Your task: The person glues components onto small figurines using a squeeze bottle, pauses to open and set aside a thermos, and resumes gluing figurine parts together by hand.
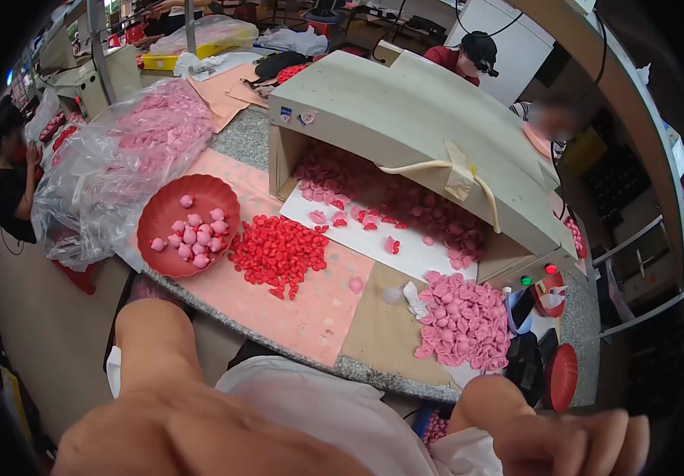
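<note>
Close to the camera, my left hand (191, 432) shows its blurred back at the bottom left; its fingers are hidden. My right hand (588, 444) is at the lower right edge, with loosely bent fingers slightly apart and nothing visible in them. Both hands are off the table (235, 151), nearer the camera than anything on it. Beyond my left arm, a red bowl (159, 210) holds several round pink pieces with red parts. Small red pieces (278, 250) lie heaped beside it. A pile of thin pink pieces (465, 321) lies at the table's right front.
A beige tunnel-like machine (405, 119) stands on the table, with pink and red pieces inside on a white surface (358, 242). Clear plastic bags (80, 190) of pink pieces lie at left. Right are a phone (523, 308) and another red bowl (562, 377). Other people are around.
</note>
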`<state>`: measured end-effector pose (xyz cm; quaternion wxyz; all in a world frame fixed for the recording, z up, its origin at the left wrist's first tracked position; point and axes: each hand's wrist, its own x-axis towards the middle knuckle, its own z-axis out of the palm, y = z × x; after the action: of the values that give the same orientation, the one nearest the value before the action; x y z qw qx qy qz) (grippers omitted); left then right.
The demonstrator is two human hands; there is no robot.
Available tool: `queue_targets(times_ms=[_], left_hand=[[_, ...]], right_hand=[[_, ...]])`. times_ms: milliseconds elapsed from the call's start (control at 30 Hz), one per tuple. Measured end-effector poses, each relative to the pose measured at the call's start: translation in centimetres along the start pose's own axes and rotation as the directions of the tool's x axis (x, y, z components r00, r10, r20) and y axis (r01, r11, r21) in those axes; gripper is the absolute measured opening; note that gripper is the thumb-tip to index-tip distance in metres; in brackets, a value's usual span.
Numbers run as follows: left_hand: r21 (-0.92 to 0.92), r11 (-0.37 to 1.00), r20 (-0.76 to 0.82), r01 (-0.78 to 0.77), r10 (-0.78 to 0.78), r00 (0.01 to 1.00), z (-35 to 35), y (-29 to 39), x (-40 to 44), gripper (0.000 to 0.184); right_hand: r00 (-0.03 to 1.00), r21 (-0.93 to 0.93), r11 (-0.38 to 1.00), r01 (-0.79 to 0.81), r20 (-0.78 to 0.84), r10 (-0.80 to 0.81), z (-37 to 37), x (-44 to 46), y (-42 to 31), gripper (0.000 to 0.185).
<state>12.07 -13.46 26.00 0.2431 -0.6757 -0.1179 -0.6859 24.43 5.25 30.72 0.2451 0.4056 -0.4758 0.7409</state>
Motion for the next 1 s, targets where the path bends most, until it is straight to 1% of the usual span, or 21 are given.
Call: queue_targets(times_ms=[33, 67, 100, 167, 200, 233, 267, 300, 367, 400, 467, 500, 533, 600, 667, 767, 800, 867, 900, 933, 1000], left_hand=[[-0.008, 0.999, -0.004, -0.035, 0.035, 0.999, 0.7, 0.5, -0.2, 0.017], [-0.022, 0.996, -0.006, -0.085, 0.085, 0.996, 1.1, 0.9, -0.3, 0.019], [-0.028, 0.988, -0.005, -0.150, 0.150, 0.989, 1.4, 1.1, -0.2, 0.020], [-0.028, 0.954, 0.023, -0.299, 0.300, 0.954, 1.6, 1.7, 0.3, 0.024], [-0.046, 0.939, 0.048, -0.341, 0.343, 0.938, 1.9, 1.9, 0.5, 0.026], [0.102, 0.940, 0.051, -0.326, 0.322, 0.945, 2.2, 2.8, 0.2, 0.021], [0.098, 0.942, 0.056, -0.320, 0.316, 0.947, 2.2, 3.5, -0.7, 0.021], [0.084, 0.963, -0.096, -0.255, 0.263, 0.960, 2.1, 3.9, -2.3, 0.024], [0.043, 0.999, -0.304, 0.019, -0.005, 0.953, 3.2, 5.2, -4.5, 0.029], [0.011, 0.971, -0.365, 0.238, -0.218, 0.905, 4.4, 5.8, -5.3, 0.031], [-0.148, 0.928, -0.255, 0.341, -0.369, 0.894, 6.6, 4.1, -5.2, 0.034], [-0.171, 0.918, -0.170, 0.356, -0.384, 0.907, 7.0, 3.5, -5.0, 0.034], [-0.181, 0.908, -0.107, 0.377, -0.400, 0.910, 7.2, 2.9, -4.8, 0.034], [-0.187, 0.887, -0.028, 0.422, -0.434, 0.900, 7.3, 2.0, -4.6, 0.034], [-0.193, 0.849, 0.032, 0.491, -0.495, 0.868, 7.4, 1.9, -4.8, 0.034], [-0.210, 0.769, 0.110, 0.604, -0.595, 0.796, 7.6, 0.8, -5.5, 0.035], [-0.224, 0.744, 0.135, 0.630, -0.616, 0.776, 7.5, 0.4, -5.7, 0.035], [-0.235, 0.702, 0.175, 0.672, -0.650, 0.740, 7.7, 0.2, -6.2, 0.035], [-0.230, 0.686, 0.191, 0.691, -0.664, 0.723, 8.1, 0.2, -6.5, 0.035], [-0.234, 0.677, 0.209, 0.698, -0.666, 0.716, 8.4, 0.4, -6.6, 0.035], [-0.243, 0.663, 0.224, 0.708, -0.671, 0.707, 9.1, 1.1, -6.9, 0.036]], right_hand=[[0.998, 0.006, 0.998, 0.059, 0.000, -0.059, 0.5, -0.6, -0.5, 0.015], [0.982, 0.068, 0.985, 0.156, 0.094, -0.162, 0.2, -1.8, -0.3, 0.015], [0.982, 0.063, 0.985, 0.160, 0.087, -0.166, 0.7, -2.7, -0.4, 0.015], [0.931, -0.151, 0.930, 0.336, -0.094, -0.352, 2.5, -4.5, 0.4, 0.013], [0.795, -0.276, 0.942, 0.190, -0.520, -0.313, 6.7, -3.7, 0.9, 0.013], [0.814, -0.162, 0.963, 0.217, -0.514, -0.270, 6.9, -3.8, 0.9, 0.012], [0.840, -0.044, 0.970, 0.237, -0.493, -0.228, 7.0, -3.9, 1.0, 0.012], [0.898, -0.048, 0.965, 0.256, -0.358, -0.256, 5.8, -4.7, 0.4, 0.010], [0.811, -0.266, 0.929, 0.256, -0.464, -0.357, 7.5, -7.4, -0.1, 0.008], [0.874, -0.156, 0.983, 0.094, -0.460, -0.157, 6.9, -9.4, -1.7, 0.007], [0.828, -0.234, 0.930, 0.285, -0.430, -0.361, 6.8, -8.5, 1.2, 0.008], [0.782, -0.030, 1.000, 0.008, -0.623, -0.025, 8.5, -7.9, -0.4, 0.014], [0.656, 0.065, 0.996, -0.056, -0.750, 0.086, 10.4, -5.4, -0.7, 0.017], [0.511, 0.164, 0.980, -0.108, -0.837, 0.196, 12.9, -2.8, 1.0, 0.021], [0.499, 0.236, 0.901, 0.364, -0.866, 0.025, 14.0, -2.0, 2.7, 0.025], [0.765, 0.238, 0.844, 0.481, -0.583, -0.272, 5.5, -8.1, 2.4, 0.031], [0.874, 0.211, 0.879, 0.428, -0.345, -0.343, 2.9, -9.6, 1.6, 0.031], [0.914, -0.013, 0.923, 0.385, -0.130, -0.383, 1.4, -11.9, 0.8, 0.033], [0.887, -0.189, 0.894, 0.406, -0.153, -0.435, 1.5, -12.8, 0.8, 0.035], [0.900, -0.186, 0.910, 0.369, -0.174, -0.400, 1.3, -13.0, 0.4, 0.035], [0.780, -0.298, 0.792, 0.533, -0.189, -0.596, 0.2, -13.0, -0.6, 0.036]])
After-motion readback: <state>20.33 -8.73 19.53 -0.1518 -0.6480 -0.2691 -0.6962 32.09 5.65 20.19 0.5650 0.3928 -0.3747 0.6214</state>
